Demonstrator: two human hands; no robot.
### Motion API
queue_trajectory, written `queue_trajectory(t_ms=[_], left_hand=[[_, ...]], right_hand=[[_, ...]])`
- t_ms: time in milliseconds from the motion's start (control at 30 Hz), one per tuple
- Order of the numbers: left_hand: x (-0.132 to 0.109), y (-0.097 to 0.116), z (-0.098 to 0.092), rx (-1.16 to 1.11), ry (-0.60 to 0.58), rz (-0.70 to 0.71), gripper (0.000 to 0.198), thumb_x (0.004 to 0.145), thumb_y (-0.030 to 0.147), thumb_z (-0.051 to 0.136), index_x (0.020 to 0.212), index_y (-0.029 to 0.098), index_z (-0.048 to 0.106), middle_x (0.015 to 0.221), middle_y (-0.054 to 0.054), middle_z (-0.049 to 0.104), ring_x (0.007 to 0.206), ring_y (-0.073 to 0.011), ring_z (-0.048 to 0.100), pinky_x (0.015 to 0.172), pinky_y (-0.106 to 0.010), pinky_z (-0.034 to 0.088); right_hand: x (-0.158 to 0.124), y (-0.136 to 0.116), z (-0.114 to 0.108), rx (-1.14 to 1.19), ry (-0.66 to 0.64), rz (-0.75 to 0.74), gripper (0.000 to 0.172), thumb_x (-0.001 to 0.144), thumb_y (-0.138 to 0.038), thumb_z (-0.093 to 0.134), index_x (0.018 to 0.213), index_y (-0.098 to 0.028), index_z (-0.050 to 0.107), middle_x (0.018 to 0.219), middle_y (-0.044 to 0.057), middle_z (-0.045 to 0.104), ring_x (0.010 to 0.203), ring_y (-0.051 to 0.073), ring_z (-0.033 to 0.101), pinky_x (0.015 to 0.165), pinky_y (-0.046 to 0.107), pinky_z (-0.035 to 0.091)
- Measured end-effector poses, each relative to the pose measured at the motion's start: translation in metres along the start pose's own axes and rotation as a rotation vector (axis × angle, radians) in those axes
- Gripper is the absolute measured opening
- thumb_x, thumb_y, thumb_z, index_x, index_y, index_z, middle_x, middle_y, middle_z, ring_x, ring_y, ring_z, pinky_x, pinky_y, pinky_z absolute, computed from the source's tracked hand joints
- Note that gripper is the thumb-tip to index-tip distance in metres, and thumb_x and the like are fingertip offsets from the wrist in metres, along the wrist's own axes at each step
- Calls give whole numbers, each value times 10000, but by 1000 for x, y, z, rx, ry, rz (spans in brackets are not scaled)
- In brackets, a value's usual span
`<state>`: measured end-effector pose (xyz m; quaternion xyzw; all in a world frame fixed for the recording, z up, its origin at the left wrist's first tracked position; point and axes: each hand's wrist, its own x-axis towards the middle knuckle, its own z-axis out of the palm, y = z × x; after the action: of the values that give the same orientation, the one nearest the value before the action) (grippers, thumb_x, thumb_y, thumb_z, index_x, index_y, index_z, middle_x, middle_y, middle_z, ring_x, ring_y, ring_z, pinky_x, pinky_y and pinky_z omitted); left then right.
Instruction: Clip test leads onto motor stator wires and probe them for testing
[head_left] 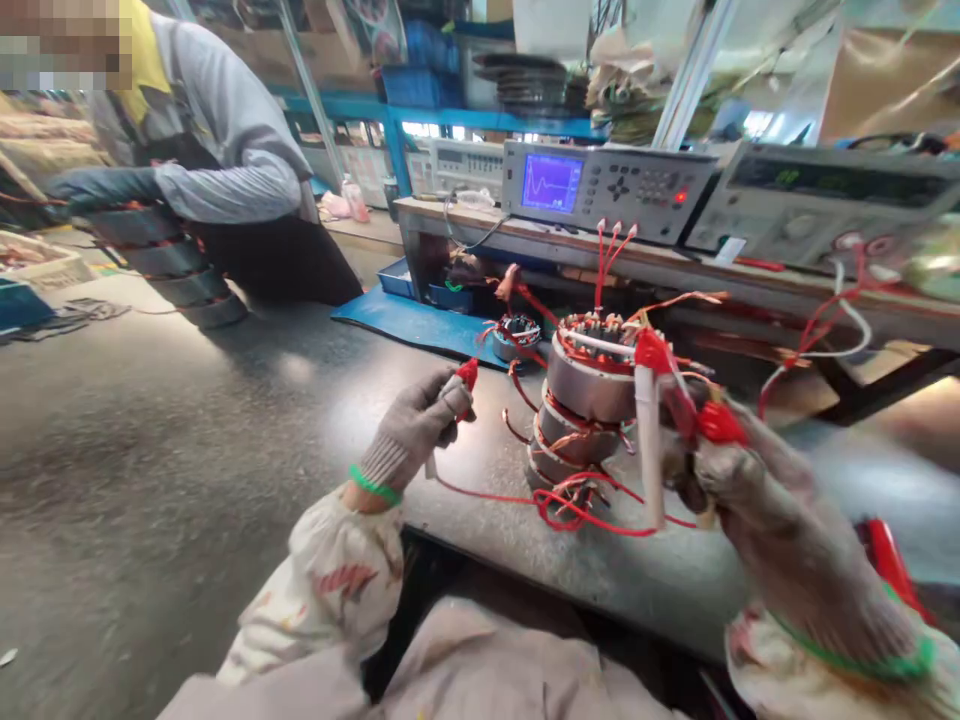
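My left hand (412,425), in a grey knit glove, is closed on a red-sleeved test clip (468,374), left of a stack of motor stators (589,385). A thin red wire (487,494) runs from below this hand to a loose coil at the stack's foot. To the right of the stack, my right hand (772,510) is closed on another red-sleeved test clip (721,423). Between that hand and the top stator are a red sleeve (654,350) and a hanging white tube (649,445); what holds them I cannot tell. Copper lead wires stick out from the stators.
Behind, a bench carries a tester with a lit waveform screen (551,183) and another instrument (832,200) with red and white leads. A small stator (516,338) sits by a blue mat (420,322). At left a co-worker (225,130) handles another stator stack (169,260).
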<state>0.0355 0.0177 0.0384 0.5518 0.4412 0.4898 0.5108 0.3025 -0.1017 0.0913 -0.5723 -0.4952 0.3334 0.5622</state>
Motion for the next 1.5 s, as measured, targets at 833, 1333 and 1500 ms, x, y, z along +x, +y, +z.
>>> queue_trajectory(t_ms=[833, 1333, 1500], left_hand=[[7, -4, 13, 12, 35, 104, 391, 818, 393, 768, 1124, 172, 666, 689, 0, 672, 460, -58, 450, 414, -180, 337], [8, -3, 16, -61, 41, 52, 590, 738, 527, 791, 1145, 136, 618, 663, 7, 633, 442, -58, 414, 405, -187, 306], [8, -1, 18, -64, 46, 41, 566, 740, 512, 789, 1134, 140, 623, 649, 17, 614, 444, -56, 401, 411, -188, 302]], right_hand=[[-1, 62, -10, -409, 94, -31, 533, 846, -571, 584, 1214, -198, 681, 1024, 91, 709, 879, 249, 635, 858, 400, 518], [87, 107, -21, -387, 390, -28, 607, 804, -615, 535, 1132, -140, 723, 1056, 138, 740, 992, 301, 631, 958, 447, 455], [87, 109, -21, -356, 390, -32, 581, 792, -613, 567, 1106, -152, 732, 1012, 110, 747, 961, 284, 639, 928, 435, 470]])
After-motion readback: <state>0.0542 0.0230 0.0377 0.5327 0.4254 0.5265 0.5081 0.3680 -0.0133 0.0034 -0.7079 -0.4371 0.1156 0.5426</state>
